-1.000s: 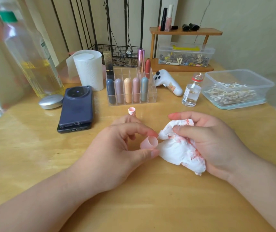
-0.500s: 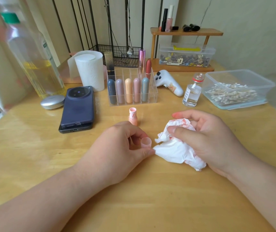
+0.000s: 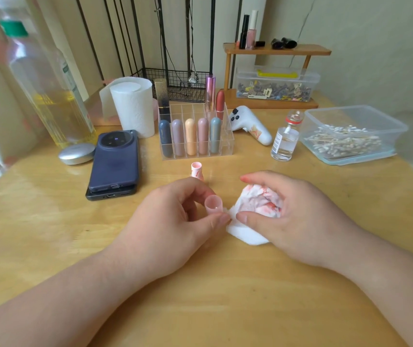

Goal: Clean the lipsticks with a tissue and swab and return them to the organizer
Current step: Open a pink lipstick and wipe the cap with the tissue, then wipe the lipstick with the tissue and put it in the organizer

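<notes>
Near the middle of the table [image 3: 200, 309], just in front of the clear organizer [image 3: 227, 142], the left hand [image 3: 172, 226] pinches a small pink cap [image 3: 213, 205] between thumb and forefinger, with the cap's open mouth turned upward. The right hand [image 3: 303, 219] curls round a crumpled tissue [image 3: 255, 204] smeared with red. A second ago the tissue was pushed against the cap's mouth, which faced sideways toward it. Now the tissue has drawn back, with only one white corner just beside the cap, and the cap is tipped up as if for a look inside. That suggests the cap's wiping is about finished. The lipstick [image 3: 196, 171] stands uncapped on the table behind the left hand, red streaks on its pale neck. It probably needs cleaning next, perhaps with a swab from the box [image 3: 398, 136], before it is capped and put back.
</notes>
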`<action>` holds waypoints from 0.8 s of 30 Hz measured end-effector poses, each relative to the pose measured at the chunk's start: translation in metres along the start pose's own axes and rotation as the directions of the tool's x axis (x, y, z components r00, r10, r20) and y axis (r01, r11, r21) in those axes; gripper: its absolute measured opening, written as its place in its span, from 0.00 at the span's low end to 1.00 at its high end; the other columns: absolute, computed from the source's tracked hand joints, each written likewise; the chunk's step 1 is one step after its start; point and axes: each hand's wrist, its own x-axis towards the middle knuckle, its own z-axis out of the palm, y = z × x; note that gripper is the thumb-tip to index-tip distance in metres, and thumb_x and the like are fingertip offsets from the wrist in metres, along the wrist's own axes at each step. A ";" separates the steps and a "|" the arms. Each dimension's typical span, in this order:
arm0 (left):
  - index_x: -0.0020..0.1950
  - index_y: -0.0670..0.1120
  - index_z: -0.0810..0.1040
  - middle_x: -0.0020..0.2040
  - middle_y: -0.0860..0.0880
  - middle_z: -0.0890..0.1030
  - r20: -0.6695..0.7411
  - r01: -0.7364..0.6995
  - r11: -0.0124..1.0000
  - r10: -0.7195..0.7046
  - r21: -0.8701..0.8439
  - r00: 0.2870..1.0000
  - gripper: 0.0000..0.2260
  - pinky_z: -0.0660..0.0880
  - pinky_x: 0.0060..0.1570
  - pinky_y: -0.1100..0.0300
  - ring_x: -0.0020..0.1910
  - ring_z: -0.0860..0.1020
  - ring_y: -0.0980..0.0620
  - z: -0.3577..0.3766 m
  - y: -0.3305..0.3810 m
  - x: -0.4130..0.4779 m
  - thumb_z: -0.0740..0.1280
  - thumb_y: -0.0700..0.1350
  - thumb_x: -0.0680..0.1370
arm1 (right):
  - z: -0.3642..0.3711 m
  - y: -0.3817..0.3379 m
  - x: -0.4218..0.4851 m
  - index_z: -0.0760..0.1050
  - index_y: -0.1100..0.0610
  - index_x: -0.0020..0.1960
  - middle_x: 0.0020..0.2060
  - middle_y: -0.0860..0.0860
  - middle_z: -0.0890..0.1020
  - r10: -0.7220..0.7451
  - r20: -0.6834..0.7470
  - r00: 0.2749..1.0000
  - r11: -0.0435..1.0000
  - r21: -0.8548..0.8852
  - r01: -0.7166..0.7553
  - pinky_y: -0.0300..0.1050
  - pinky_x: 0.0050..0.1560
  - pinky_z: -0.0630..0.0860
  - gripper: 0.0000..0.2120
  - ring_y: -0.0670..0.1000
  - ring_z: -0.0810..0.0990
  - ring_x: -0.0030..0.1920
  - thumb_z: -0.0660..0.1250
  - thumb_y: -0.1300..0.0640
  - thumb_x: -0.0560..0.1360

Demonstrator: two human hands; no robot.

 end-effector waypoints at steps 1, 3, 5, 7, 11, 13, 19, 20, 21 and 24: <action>0.42 0.53 0.79 0.27 0.57 0.76 -0.004 -0.010 1.000 0.010 -0.023 1.000 0.08 0.67 0.29 0.68 0.26 0.71 0.58 0.000 0.001 -0.001 0.76 0.53 0.71 | -0.003 -0.001 0.000 0.74 0.37 0.66 0.52 0.37 0.79 -0.033 -0.051 0.998 0.997 -0.077 0.029 0.35 0.54 0.73 0.26 0.39 0.77 0.54 0.74 0.42 0.69; 0.42 0.53 0.80 0.26 0.60 0.73 0.001 -0.027 0.999 0.027 -0.047 1.000 0.08 0.64 0.29 0.69 0.26 0.68 0.58 0.001 0.001 -0.001 0.77 0.53 0.71 | -0.013 0.000 0.000 0.75 0.37 0.65 0.49 0.38 0.78 -0.096 -0.184 0.978 0.983 -0.175 0.064 0.38 0.53 0.74 0.26 0.40 0.77 0.50 0.73 0.41 0.68; 0.43 0.53 0.81 0.28 0.63 0.73 0.019 -0.042 0.997 0.043 -0.059 0.999 0.07 0.64 0.30 0.71 0.28 0.67 0.58 0.003 0.002 -0.001 0.77 0.52 0.70 | -0.027 0.003 0.001 0.78 0.37 0.62 0.44 0.40 0.81 -0.091 -0.216 0.972 0.993 -0.092 0.073 0.39 0.47 0.76 0.21 0.42 0.80 0.42 0.74 0.47 0.69; 0.44 0.53 0.82 0.32 0.64 0.76 0.021 -0.064 0.994 0.066 -0.083 0.998 0.08 0.65 0.32 0.71 0.29 0.69 0.58 0.005 0.000 -0.001 0.77 0.53 0.71 | -0.040 0.010 0.001 0.80 0.39 0.58 0.42 0.42 0.84 -0.072 -0.112 0.991 0.995 0.063 0.080 0.37 0.41 0.77 0.19 0.44 0.81 0.37 0.74 0.57 0.72; 0.47 0.54 0.82 0.50 0.57 0.81 0.059 -0.159 0.981 0.166 -0.116 0.984 0.11 0.75 0.43 0.61 0.45 0.79 0.52 0.007 -0.004 0.002 0.73 0.60 0.72 | -0.061 0.018 0.002 0.82 0.49 0.53 0.44 0.46 0.86 -0.106 -0.009 0.994 0.979 0.175 0.106 0.45 0.34 0.80 0.17 0.52 0.84 0.37 0.68 0.71 0.76; 0.49 0.55 0.81 0.59 0.60 0.80 0.133 -0.197 0.974 0.211 -0.113 0.968 0.09 0.73 0.56 0.63 0.58 0.78 0.55 0.007 -0.004 0.002 0.73 0.57 0.74 | -0.065 0.016 0.000 0.82 0.59 0.51 0.41 0.54 0.87 -0.115 0.124 0.986 0.944 0.321 0.070 0.49 0.30 0.79 0.12 0.55 0.85 0.35 0.67 0.73 0.75; 0.55 0.54 0.77 0.62 0.63 0.75 0.407 -0.381 0.921 0.319 0.079 0.856 0.12 0.62 0.68 0.58 0.67 0.69 0.64 0.010 -0.004 -0.003 0.66 0.59 0.78 | -0.073 0.018 0.006 0.82 0.60 0.45 0.36 0.57 0.86 0.023 0.027 0.999 0.969 0.246 -0.029 0.40 0.26 0.72 0.06 0.48 0.77 0.24 0.70 0.69 0.75; 0.55 0.54 0.76 0.58 0.63 0.77 0.401 -0.388 0.917 0.322 0.094 0.858 0.12 0.64 0.66 0.55 0.63 0.72 0.61 0.010 -0.003 -0.003 0.66 0.60 0.78 | -0.077 0.023 0.010 0.82 0.57 0.43 0.35 0.55 0.86 0.067 -0.084 0.994 0.986 0.160 -0.053 0.40 0.29 0.73 0.07 0.47 0.77 0.25 0.71 0.67 0.74; 0.54 0.55 0.76 0.55 0.62 0.78 0.384 -0.390 0.915 0.326 0.101 0.864 0.12 0.66 0.63 0.53 0.60 0.74 0.59 0.010 -0.001 -0.003 0.65 0.60 0.78 | -0.081 0.029 0.014 0.82 0.54 0.40 0.33 0.52 0.85 0.103 -0.173 0.980 0.994 0.036 -0.098 0.42 0.33 0.74 0.07 0.47 0.77 0.26 0.73 0.64 0.73; 0.53 0.57 0.75 0.51 0.61 0.78 0.312 -0.373 0.924 0.331 0.084 0.890 0.10 0.68 0.60 0.52 0.55 0.76 0.57 0.008 0.001 -0.004 0.65 0.61 0.78 | -0.080 0.036 0.017 0.82 0.51 0.37 0.30 0.47 0.83 0.257 -0.110 0.960 0.941 -0.196 -0.275 0.41 0.36 0.72 0.07 0.47 0.80 0.32 0.79 0.50 0.67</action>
